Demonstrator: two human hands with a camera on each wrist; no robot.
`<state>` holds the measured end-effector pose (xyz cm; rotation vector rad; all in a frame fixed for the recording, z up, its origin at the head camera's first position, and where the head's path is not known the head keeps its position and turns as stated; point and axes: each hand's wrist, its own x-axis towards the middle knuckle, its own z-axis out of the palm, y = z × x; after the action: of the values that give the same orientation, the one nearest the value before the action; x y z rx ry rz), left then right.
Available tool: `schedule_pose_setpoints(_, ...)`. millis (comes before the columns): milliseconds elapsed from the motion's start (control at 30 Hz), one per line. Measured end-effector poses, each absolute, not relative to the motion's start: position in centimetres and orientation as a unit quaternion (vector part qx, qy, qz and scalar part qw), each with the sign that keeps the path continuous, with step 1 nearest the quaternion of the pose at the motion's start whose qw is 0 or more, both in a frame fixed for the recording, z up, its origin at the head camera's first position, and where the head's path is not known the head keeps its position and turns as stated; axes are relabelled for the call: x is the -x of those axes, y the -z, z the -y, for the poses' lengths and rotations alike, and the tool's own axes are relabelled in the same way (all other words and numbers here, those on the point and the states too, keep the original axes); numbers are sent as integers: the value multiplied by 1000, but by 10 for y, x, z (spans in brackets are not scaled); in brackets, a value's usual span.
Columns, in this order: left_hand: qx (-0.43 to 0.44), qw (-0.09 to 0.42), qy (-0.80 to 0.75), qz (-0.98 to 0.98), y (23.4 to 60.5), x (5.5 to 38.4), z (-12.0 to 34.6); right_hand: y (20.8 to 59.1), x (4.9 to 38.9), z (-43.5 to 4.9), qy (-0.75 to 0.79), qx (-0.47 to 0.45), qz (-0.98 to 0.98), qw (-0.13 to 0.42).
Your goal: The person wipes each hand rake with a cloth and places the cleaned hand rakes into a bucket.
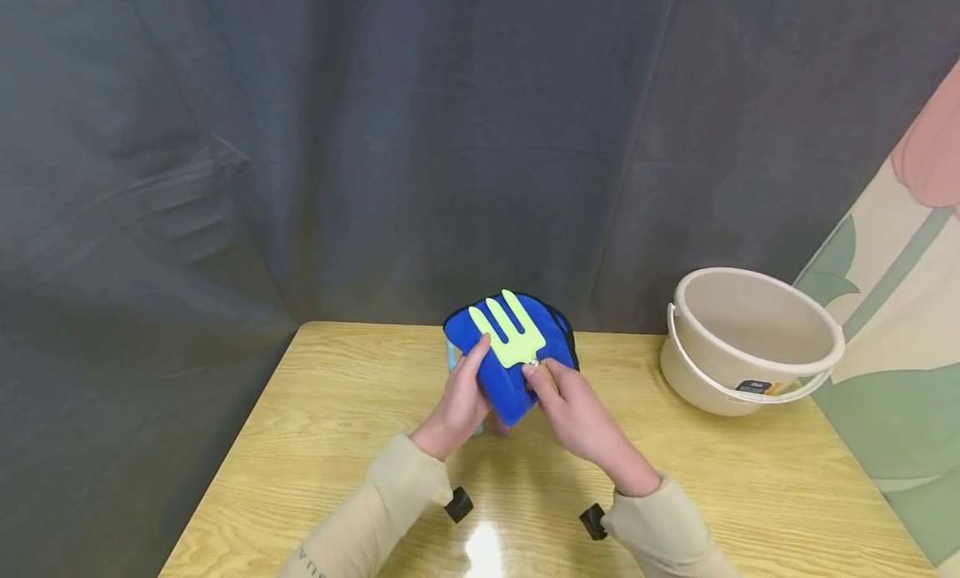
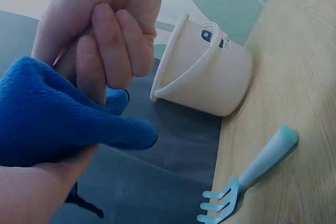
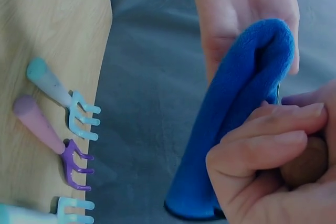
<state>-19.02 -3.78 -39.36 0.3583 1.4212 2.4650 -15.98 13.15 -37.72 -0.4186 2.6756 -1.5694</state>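
Over the middle of the table, both hands hold up a toy-like garden hand fork (image 1: pixel 525 342) with yellow-green prongs pointing up and away. My right hand (image 1: pixel 573 407) grips its handle, whose brown rounded end (image 3: pixel 307 162) shows inside the curled fingers in the right wrist view. Behind the prongs lies a blue plush cloth (image 1: pixel 506 399) with black edging. From the left, my left hand (image 1: pixel 465 399) holds this cloth against the fork, its thumb at the outer prong. In the left wrist view, the folded cloth (image 2: pixel 58 119) hides most of the fork.
A beige bucket (image 1: pixel 720 378) with its handle lowered stands at the table's back right. On the wooden table (image 1: pixel 360 395) below the hands lie a light blue hand rake (image 3: pixel 52 85), a purple-and-pink one (image 3: pixel 41 121) and another light blue one (image 3: pixel 31 214). Dark curtain hangs behind.
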Motion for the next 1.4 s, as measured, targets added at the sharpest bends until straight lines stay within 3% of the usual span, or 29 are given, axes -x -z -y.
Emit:
schedule_pose_setpoints(267, -103, 55, -869, -480, 387, 198, 46, 380, 157, -133, 489, 152, -859, 15)
schedule_pose_setpoints(600, -88, 0, -887, -453, 374, 209, 63, 383, 149, -131, 472, 148, -869, 24)
schedule_pose_setpoints(900, -51, 29, -890, -452, 380, 201, 50, 379, 155, -123, 483, 156, -861, 2)
schedule_pose_setpoints(1200, -120, 88, -838, -524, 392, 185, 37, 371, 162, -126, 496, 153, -854, -12)
schedule_pose_setpoints(1400, -157, 91, -817, -548, 392, 182, 32, 364, 166, -131, 503, 157, -850, -3)
